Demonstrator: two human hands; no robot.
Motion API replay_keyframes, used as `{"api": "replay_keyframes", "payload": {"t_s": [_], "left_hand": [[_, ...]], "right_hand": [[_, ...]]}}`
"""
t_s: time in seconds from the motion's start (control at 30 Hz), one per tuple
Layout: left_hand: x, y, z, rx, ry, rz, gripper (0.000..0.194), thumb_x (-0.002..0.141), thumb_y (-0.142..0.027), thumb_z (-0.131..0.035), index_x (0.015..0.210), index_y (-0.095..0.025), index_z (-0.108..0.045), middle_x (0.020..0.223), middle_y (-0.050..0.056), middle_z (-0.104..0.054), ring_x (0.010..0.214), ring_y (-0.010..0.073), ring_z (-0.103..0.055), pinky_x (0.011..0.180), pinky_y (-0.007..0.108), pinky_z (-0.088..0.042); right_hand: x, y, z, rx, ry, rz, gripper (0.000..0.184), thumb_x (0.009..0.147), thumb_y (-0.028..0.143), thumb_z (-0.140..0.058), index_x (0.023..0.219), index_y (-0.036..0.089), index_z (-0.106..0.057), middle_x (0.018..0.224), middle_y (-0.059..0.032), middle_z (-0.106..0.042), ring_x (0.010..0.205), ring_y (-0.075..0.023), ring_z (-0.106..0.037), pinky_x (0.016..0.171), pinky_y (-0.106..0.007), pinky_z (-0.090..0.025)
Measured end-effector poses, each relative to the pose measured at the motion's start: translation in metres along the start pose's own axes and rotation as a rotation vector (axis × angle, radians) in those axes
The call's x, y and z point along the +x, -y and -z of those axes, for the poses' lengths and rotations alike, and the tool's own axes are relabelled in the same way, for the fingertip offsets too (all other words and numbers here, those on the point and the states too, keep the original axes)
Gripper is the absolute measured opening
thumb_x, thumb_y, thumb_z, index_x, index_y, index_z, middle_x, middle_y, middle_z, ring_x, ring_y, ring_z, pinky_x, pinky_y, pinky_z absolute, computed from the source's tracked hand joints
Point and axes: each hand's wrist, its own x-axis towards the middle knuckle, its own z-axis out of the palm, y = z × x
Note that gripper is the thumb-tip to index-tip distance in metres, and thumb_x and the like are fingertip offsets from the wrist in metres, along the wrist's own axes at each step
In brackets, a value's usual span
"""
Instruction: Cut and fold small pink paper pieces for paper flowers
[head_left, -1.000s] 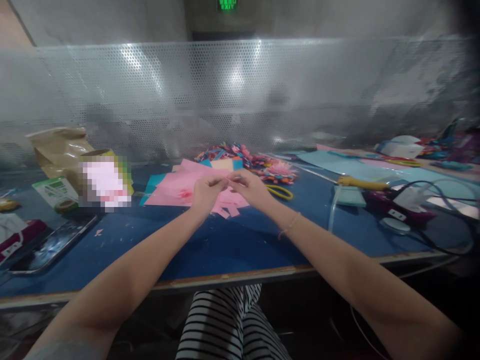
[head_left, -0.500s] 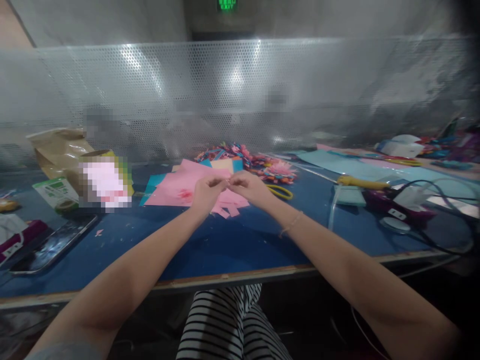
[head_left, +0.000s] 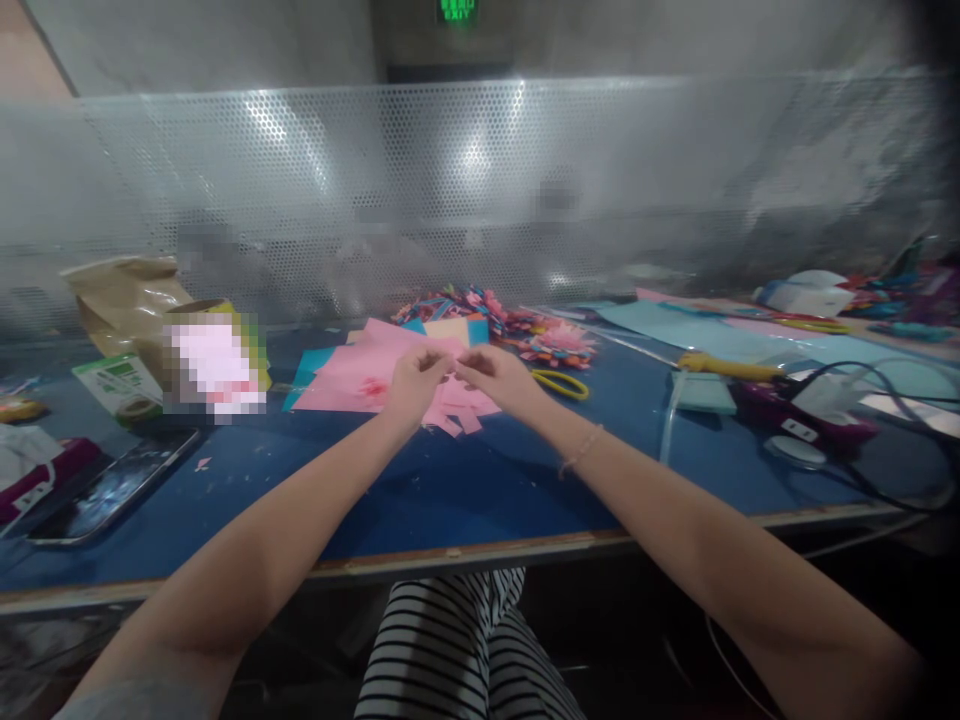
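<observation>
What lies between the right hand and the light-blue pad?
Head view: a yellow loop near the right hand, and a clear strip beside the pad.

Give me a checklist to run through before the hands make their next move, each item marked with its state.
1. Left hand above the pink sheets: ok.
2. Right hand facing it, fingertips close together: ok.
3. Grip on a small piece: cannot tell; too small and partly hidden by fingers.
4. Gap between right wrist and yellow loop: cannot tell; they adjoin in this view.
5. Phone apart from both hands: ok.
6. Table free of scraps: not ok; some lie near the phone.
</observation>
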Motion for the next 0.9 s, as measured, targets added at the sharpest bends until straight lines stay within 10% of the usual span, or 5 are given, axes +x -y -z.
{"api": "replay_keyframes", "payload": {"t_s": [0.9], "left_hand": [[0.006,-0.003,0.009,0.273,0.234,-0.065,0.015,0.06,-0.028,-0.06,0.066,-0.015,-0.061,0.059,0.002,-0.057,0.052,0.0101,-0.053,0.053,0.025,-0.044]], "right_hand": [[-0.001,0.012,0.009,-0.087,-0.005,-0.048,0.016,0.064,0.028,-0.056,0.057,0.014,-0.052,0.046,0.0015,-0.053,0.043,-0.0085,-0.051,0.044,-0.02,-0.041]]}}
